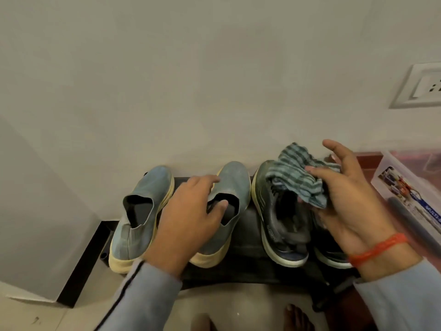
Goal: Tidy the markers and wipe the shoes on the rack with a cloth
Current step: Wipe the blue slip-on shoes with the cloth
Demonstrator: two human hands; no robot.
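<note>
Two blue slip-on shoes with cream soles stand on the black rack (245, 266): the left one (140, 211) and the right one (235, 182). My left hand (191, 216) rests over the right blue shoe, thumb inside its opening, fingers along its left side. To the right stands a dark sneaker (279, 223), and its pair (331, 252) is mostly hidden behind my right hand (346, 194). That hand holds a bunched striped green cloth (296, 175) above the dark sneakers. A dark marker (410, 220) lies at the right edge.
A clear plastic box (405, 185) with a printed label sits to the right of the rack. A white wall rises directly behind the shoes, with a socket plate (422, 87) at upper right. My bare feet (296, 318) are on the tiled floor below.
</note>
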